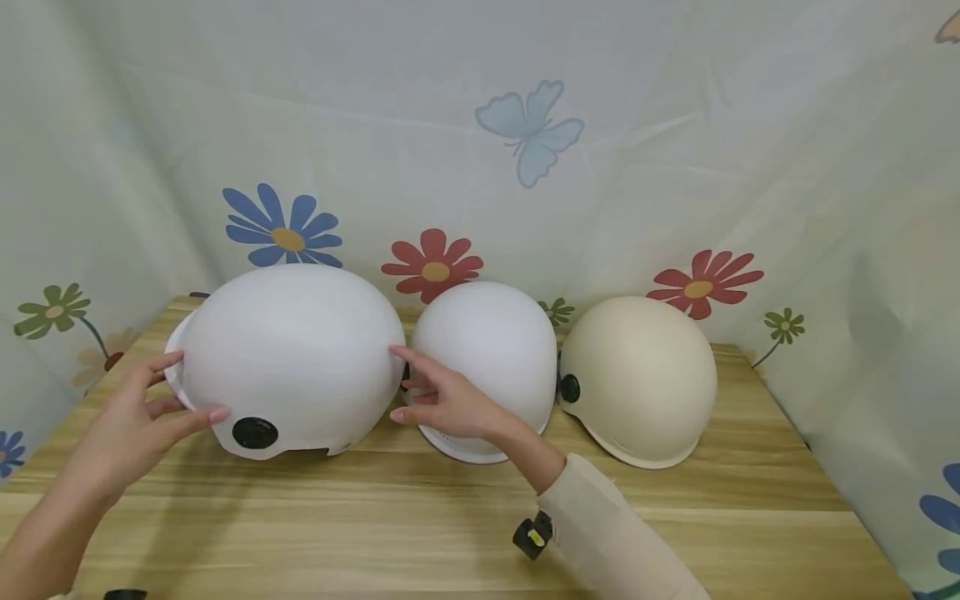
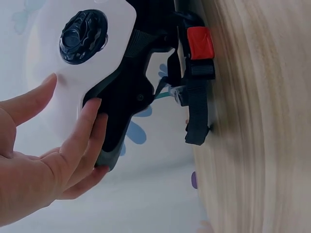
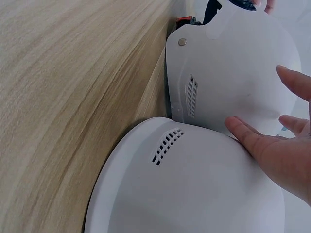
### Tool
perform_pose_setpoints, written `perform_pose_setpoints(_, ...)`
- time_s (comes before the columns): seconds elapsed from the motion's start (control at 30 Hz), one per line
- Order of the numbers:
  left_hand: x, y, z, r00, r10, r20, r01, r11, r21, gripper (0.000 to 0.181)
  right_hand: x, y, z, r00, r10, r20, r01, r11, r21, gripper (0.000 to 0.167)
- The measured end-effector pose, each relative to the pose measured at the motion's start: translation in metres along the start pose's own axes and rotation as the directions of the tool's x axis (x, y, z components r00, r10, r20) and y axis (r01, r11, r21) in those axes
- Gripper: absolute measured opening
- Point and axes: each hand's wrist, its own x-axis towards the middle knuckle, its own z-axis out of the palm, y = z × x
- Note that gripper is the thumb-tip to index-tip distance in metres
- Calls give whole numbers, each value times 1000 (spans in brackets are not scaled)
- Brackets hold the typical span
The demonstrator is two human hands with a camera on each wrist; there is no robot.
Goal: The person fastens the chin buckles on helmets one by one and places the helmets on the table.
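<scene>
A white helmet stands at the left of the row, its rim apart from the table on the brim side. My left hand holds it by the brim, thumb on the shell and fingers against the dark lining in the left wrist view. Beneath hangs a black chin strap with a red buckle. My right hand, fingers spread and loosely bent, has its index fingertip at the same helmet's right side. Behind that hand, a second white helmet sits on the table.
A cream helmet sits at the right of the row, close beside the second white one. All are on a wooden table. A curtain printed with flowers and a butterfly hangs behind and at the sides.
</scene>
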Motion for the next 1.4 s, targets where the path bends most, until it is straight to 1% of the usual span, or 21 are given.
perform_pose_setpoints(0.17, 1, -3, 1, 1000, -18, 3, 18, 1000, -20, 95, 2, 1, 1, 1000, 8, 6, -8, 1000, 4, 75)
perform_pose_setpoints(0.23, 2, -6, 2, 1000, 2, -4, -2, 999, -33, 96, 2, 1, 1, 1000, 14, 9, -14, 1000, 5, 74)
perform_pose_setpoints(0.4, 4, -14, 5, 999, 27, -17, -28, 998, -65, 97, 2, 0, 3, 1000, 26, 18, -26, 1000, 3, 74)
perform_pose_setpoints(0.57, 3, -18, 6, 1000, 5, -21, -7, 996, -83, 94, 1, 1, 5, 999, 26, 27, -27, 1000, 8, 73)
perform_pose_setpoints(0.67, 3, -21, 6, 1000, -17, -6, 16, 995, -101, 94, 1, 1, 6, 999, 30, 33, -30, 1000, 8, 73)
perform_pose_setpoints(0.8, 3, -25, 5, 999, -35, 29, 39, 990, -138, 94, 1, 2, 6, 998, 37, 42, -36, 999, -14, 73)
perform_pose_setpoints(0.9, 4, -29, 5, 997, -39, 65, 51, 981, -185, 94, 1, 3, 7, 998, 41, 53, -39, 999, -36, 72)
perform_pose_setpoints(1.03, 6, -35, 4, 991, -53, 120, 79, 970, -231, 95, 2, 3, 6, 996, 47, 72, -44, 998, -52, 72)
perform_pose_setpoints(1.1, 7, -37, 4, 988, -60, 145, 94, 966, -242, 96, 2, 2, 6, 996, 51, 80, -47, 997, -57, 72)
perform_pose_setpoints(1.17, 7, -40, 4, 985, -55, 165, 95, 965, -245, 96, 3, 2, 6, 995, 50, 86, -46, 997, -54, 72)
perform_pose_setpoints(1.27, 7, -42, 4, 978, -53, 204, 102, 967, -235, 96, 3, 2, 6, 994, 47, 98, -42, 998, -51, 72)
perform_pose_setpoints(1.4, 6, -43, 5, 959, -70, 276, 137, 963, -234, 97, 4, 4, 7, 993, 40, 108, -35, 998, -51, 71)
